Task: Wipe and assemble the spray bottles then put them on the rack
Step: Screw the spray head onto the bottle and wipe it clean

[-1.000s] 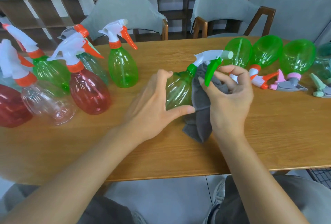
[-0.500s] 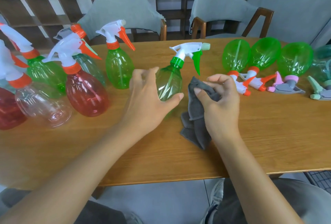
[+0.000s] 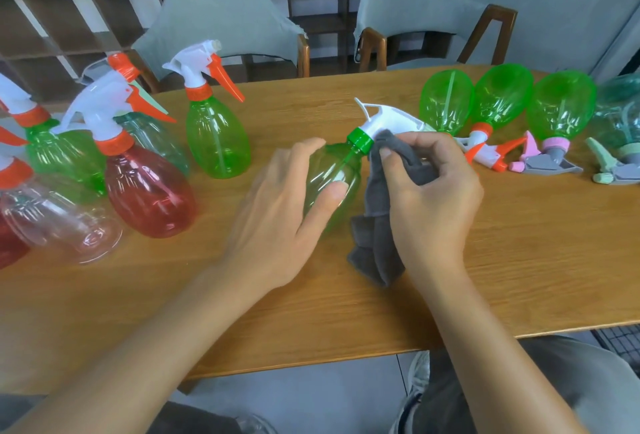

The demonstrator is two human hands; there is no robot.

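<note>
My left hand (image 3: 287,205) grips the body of a green spray bottle (image 3: 341,170) with a green collar and a white trigger head, tilted to the right over the wooden table (image 3: 519,260). My right hand (image 3: 429,198) holds a grey cloth (image 3: 377,246) pressed against the bottle's neck and trigger head; the trigger lever is hidden behind the cloth and fingers. The cloth's lower end hangs down onto the table.
Several assembled bottles stand at the left: green (image 3: 216,135), red (image 3: 149,191), clear (image 3: 59,222). At the right, three green bottles (image 3: 498,101) lie with loose trigger heads (image 3: 485,153) near them. Two grey chairs (image 3: 221,17) stand behind, with wooden shelves (image 3: 69,28) beyond.
The bottle stood upright half a second ago with the cloth held apart; now it tilts right and my right hand presses the cloth onto its neck and head.
</note>
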